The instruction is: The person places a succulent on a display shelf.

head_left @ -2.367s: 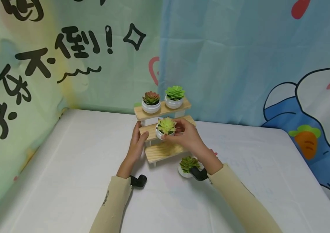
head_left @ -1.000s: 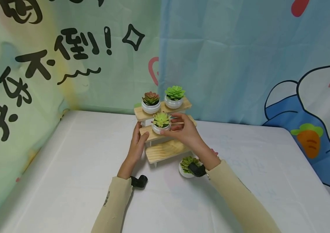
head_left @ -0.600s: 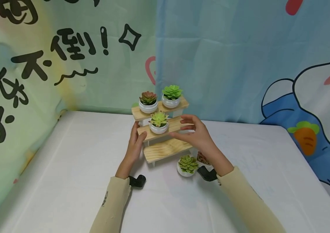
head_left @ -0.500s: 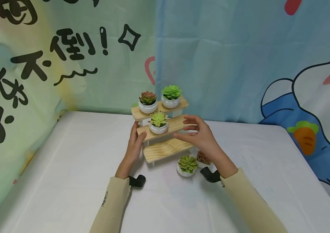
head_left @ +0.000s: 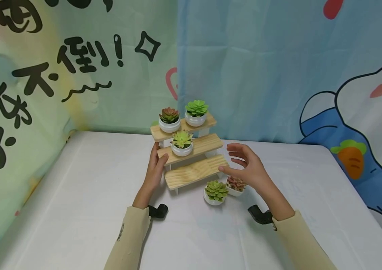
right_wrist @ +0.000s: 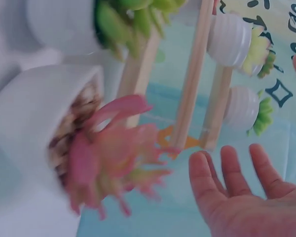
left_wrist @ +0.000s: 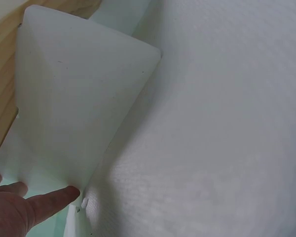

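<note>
A three-tier wooden plant stand (head_left: 195, 171) with white supports stands on the table. My left hand (head_left: 155, 168) holds its left end, thumb at the middle shelf; in the left wrist view, fingertips (left_wrist: 69, 193) touch the white support. A yellow-green potted succulent (head_left: 182, 144) sits on the middle shelf's left part. Up top are a reddish succulent (head_left: 169, 120) and a bright green one (head_left: 196, 112). Holding nothing, my right hand (head_left: 249, 165) hovers right of the stand, its fingers spread and slightly bent. Below it stands a pink succulent (right_wrist: 113, 153) in a white pot.
A green potted succulent (head_left: 216, 192) stands beside the pink one, in front of the stand's lower right end. White cloth covers the table (head_left: 93, 195). Behind hang a printed green backdrop (head_left: 126, 86) and a blue one (head_left: 261, 75).
My right hand set the yellow-green succulent down toward the left of the middle shelf, let go, and moved right and down. My left hand stays on the stand.
</note>
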`<act>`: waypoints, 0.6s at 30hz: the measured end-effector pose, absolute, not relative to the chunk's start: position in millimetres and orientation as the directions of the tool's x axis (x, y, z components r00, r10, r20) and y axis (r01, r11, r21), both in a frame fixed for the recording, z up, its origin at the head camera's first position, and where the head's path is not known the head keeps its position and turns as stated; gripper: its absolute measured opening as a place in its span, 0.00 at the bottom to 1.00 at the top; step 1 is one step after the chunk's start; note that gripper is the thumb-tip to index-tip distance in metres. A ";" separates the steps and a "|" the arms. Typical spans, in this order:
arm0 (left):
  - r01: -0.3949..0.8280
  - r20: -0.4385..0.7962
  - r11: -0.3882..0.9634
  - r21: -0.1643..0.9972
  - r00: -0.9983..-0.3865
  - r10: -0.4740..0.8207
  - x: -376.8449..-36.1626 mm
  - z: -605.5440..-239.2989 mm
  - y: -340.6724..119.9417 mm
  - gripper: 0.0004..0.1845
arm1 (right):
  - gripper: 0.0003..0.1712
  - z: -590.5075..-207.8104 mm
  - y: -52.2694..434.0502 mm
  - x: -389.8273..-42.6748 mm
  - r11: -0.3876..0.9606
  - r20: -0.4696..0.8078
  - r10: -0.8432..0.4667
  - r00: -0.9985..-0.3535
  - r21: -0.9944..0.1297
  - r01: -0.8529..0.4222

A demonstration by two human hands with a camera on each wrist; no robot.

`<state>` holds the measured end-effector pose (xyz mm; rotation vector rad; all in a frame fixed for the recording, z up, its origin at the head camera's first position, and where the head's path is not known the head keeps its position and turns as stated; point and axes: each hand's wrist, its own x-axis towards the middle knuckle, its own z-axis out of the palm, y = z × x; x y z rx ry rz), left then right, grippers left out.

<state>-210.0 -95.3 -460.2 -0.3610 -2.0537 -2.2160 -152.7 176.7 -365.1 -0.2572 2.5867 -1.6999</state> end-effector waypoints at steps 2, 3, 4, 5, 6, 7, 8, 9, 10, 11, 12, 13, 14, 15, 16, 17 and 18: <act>0.234 0.242 -0.090 0.968 -0.966 0.092 -210.0 -459.9 -95.4 0.36 | 0.39 -368.1 181.6 -150.0 0.386 0.089 -0.169 -0.982 -0.910 -0.149; 0.232 0.240 -0.085 0.969 -0.966 0.093 -209.6 -459.7 -95.4 0.36 | 0.39 -369.7 183.9 -148.9 0.384 0.101 -0.173 -0.980 -0.909 -0.162; 0.228 0.235 -0.082 0.970 -0.967 0.095 -209.2 -459.7 -95.4 0.36 | 0.39 -371.2 186.0 -147.7 0.384 0.111 -0.175 -0.978 -0.907 -0.171; 0.223 0.231 -0.080 0.971 -0.968 0.097 -208.7 -459.6 -95.6 0.36 | 0.39 -372.6 188.0 -146.5 0.380 0.113 -0.172 -0.979 -0.909 -0.172; 0.219 0.226 -0.075 0.973 -0.969 0.100 -208.4 -459.4 -95.7 0.36 | 0.39 -373.8 189.8 -145.3 0.383 0.113 -0.166 -0.980 -0.908 -0.169; 0.216 0.222 -0.068 0.974 -0.970 0.102 -208.2 -459.5 -95.8 0.36 | 0.38 -375.0 191.7 -144.1 0.384 0.111 -0.158 -0.981 -0.909 -0.164; 0.213 0.218 -0.060 0.975 -0.970 0.104 -208.0 -459.8 -95.8 0.36 | 0.38 -376.3 193.5 -143.0 0.385 0.106 -0.151 -0.983 -0.910 -0.157; 0.210 0.215 -0.056 0.976 -0.971 0.104 -207.8 -460.0 -95.9 0.36 | 0.38 -377.8 195.4 -142.1 0.386 0.100 -0.145 -0.984 -0.910 -0.149; 0.212 0.217 -0.055 0.976 -0.970 0.106 -207.9 -460.3 -96.1 0.36 | 0.38 -379.3 197.2 -141.0 0.390 0.093 -0.136 -0.986 -0.910 -0.140; 0.212 0.218 -0.057 0.976 -0.970 0.109 -208.3 -460.6 -96.2 0.36 | 0.38 -381.1 199.0 -140.1 0.393 0.085 -0.129 -0.988 -0.911 -0.129; 0.216 0.222 -0.058 0.975 -0.969 0.111 -208.3 -460.9 -96.3 0.36 | 0.38 -382.9 200.7 -139.1 0.393 0.081 -0.122 -0.989 -0.911 -0.123; 0.219 0.225 -0.060 0.974 -0.968 0.114 -208.4 -461.1 -96.3 0.35 | 0.37 -385.0 202.4 -138.1 0.393 0.077 -0.116 -0.990 -0.912 -0.117; 0.220 0.226 -0.062 0.974 -0.967 0.115 -208.6 -461.4 -96.5 0.35 | 0.37 -387.3 204.0 -137.2 0.391 0.075 -0.107 -0.991 -0.913 -0.111; 0.221 0.227 -0.065 0.973 -0.967 0.118 -208.7 -461.5 -96.6 0.35 | 0.37 -389.7 205.6 -136.2 0.389 0.072 -0.097 -0.993 -0.915 -0.105; 0.222 0.229 -0.065 0.973 -0.966 0.121 -208.6 -461.4 -96.6 0.35 | 0.37 -392.0 206.9 -135.0 0.387 0.069 -0.084 -0.994 -0.917 -0.096; 0.221 0.228 -0.062 0.973 -0.966 0.122 -208.7 -461.5 -96.4 0.35 | 0.37 -394.1 208.2 -133.8 0.383 0.067 -0.073 -0.995 -0.919 -0.090; 0.223 0.228 -0.059 0.973 -0.966 0.122 -208.7 -461.6 -96.3 0.35 | 0.37 -396.2 209.4 -132.6 0.378 0.064 -0.062 -0.996 -0.922 -0.083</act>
